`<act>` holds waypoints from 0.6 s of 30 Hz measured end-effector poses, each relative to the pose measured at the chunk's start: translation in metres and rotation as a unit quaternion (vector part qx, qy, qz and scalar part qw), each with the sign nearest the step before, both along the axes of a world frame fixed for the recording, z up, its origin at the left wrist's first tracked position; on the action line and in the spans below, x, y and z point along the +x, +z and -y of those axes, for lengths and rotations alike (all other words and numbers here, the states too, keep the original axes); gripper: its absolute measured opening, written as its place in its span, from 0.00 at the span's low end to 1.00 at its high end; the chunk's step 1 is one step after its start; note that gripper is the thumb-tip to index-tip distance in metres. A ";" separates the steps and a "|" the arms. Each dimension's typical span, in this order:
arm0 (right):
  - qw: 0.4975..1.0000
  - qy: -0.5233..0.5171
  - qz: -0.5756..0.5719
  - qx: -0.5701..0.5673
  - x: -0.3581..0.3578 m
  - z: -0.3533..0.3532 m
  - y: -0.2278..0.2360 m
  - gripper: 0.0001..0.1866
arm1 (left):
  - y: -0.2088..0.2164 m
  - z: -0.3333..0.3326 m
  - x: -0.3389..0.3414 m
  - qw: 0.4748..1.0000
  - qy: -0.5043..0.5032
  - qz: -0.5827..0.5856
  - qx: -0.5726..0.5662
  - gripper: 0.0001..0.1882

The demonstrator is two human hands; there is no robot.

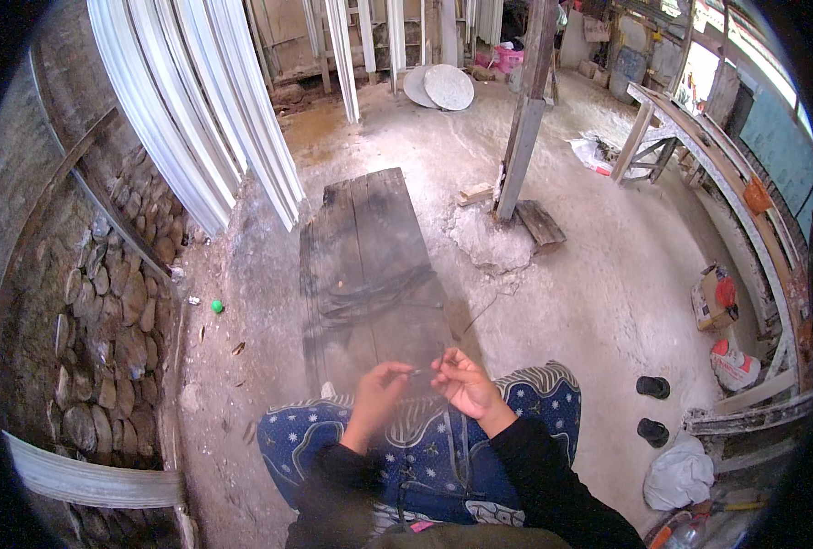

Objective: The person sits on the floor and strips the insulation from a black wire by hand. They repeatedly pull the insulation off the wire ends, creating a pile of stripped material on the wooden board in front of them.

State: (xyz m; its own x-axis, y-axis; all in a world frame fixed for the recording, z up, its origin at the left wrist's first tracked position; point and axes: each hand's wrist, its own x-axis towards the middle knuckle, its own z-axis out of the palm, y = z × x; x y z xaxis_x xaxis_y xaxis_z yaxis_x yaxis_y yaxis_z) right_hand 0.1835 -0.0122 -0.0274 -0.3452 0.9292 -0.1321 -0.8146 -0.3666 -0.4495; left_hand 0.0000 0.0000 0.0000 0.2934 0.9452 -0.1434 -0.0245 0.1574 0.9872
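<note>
I sit at the near end of a dark wooden bench (370, 238), my lap covered by a blue patterned cloth (525, 403). My left hand (379, 389) and my right hand (461, 382) meet above my knees and pinch a thin dark wire (421, 371) between their fingertips. A bundle of thin dark wires (370, 297) lies across the bench just beyond my hands, with a loose strand (481, 313) trailing off to the right on the floor.
White moulded strips (214, 119) lean on the stone wall (105, 320) at left. A wooden post (525, 110) stands behind the bench. Round white discs (443, 87) lie far back. A long trestle table (727, 174), bags (716, 297) and black sandals (653, 407) are at right.
</note>
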 end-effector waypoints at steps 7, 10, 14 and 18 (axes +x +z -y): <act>0.970 -0.025 0.242 0.028 -0.019 0.004 0.016 0.19 | -0.019 -0.004 0.007 0.997 0.028 -0.036 0.066 0.10; 0.968 -0.011 0.250 0.030 -0.021 0.002 0.005 0.19 | -0.013 -0.004 0.009 0.997 0.007 -0.052 0.057 0.11; 0.952 -0.041 0.300 0.044 -0.022 0.002 0.006 0.13 | -0.014 -0.003 0.008 0.994 0.032 -0.059 0.088 0.11; 0.953 -0.047 0.293 0.065 -0.015 0.000 -0.006 0.08 | -0.017 -0.005 0.009 0.982 0.039 -0.136 0.126 0.11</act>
State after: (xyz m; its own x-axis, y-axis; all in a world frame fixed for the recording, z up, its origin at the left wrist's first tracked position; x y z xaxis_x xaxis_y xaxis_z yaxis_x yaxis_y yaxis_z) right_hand 0.1686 -0.0126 -0.0336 -0.1616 0.9741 -0.1580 -0.4355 -0.2141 -0.8744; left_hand 0.0088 0.0045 -0.0175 0.2012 0.9789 0.0342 0.2429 -0.0837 0.9664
